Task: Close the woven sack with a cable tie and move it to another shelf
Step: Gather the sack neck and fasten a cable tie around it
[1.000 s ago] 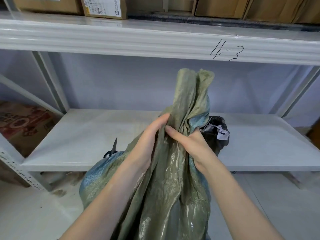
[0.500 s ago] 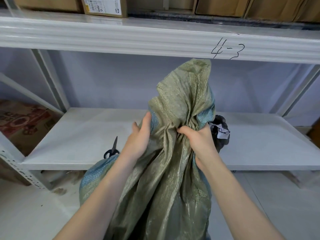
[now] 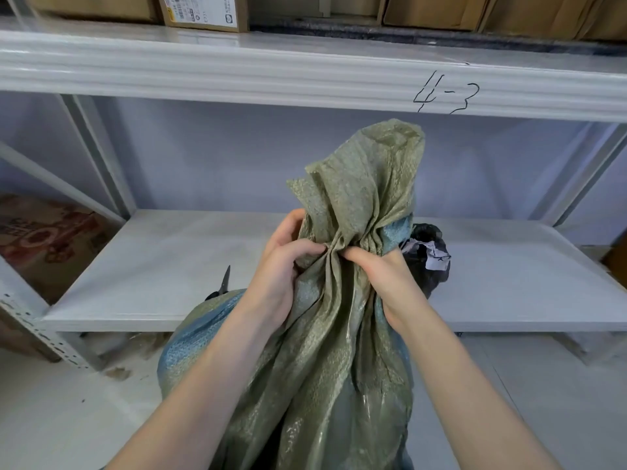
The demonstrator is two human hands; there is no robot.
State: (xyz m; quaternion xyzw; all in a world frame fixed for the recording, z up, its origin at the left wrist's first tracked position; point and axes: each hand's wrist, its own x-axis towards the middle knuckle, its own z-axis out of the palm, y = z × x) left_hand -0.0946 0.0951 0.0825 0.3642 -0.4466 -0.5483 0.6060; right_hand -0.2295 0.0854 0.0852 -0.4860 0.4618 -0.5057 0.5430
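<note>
Shelf point(image 3: 163, 266): scissors point(image 3: 222, 284) (half-hidden) behind sack point(image 3: 339, 334).

A white metal shelf point(image 3: 169, 266) sits low down in front. A pair of scissors point(image 3: 222, 284) lies on it near the front edge, partly hidden, with the tip pointing away. A black bag point(image 3: 429, 266) with a bit of white paper on it sits on the same shelf, further right. Above is another white shelf point(image 3: 237, 72) with "4-3" written on its front edge. Brown cardboard boxes point(image 3: 203, 11) stand in a row on that top shelf. The pale floor point(image 3: 51, 418) is below, and a printed box point(image 3: 37, 239) stands at the far left.
</note>
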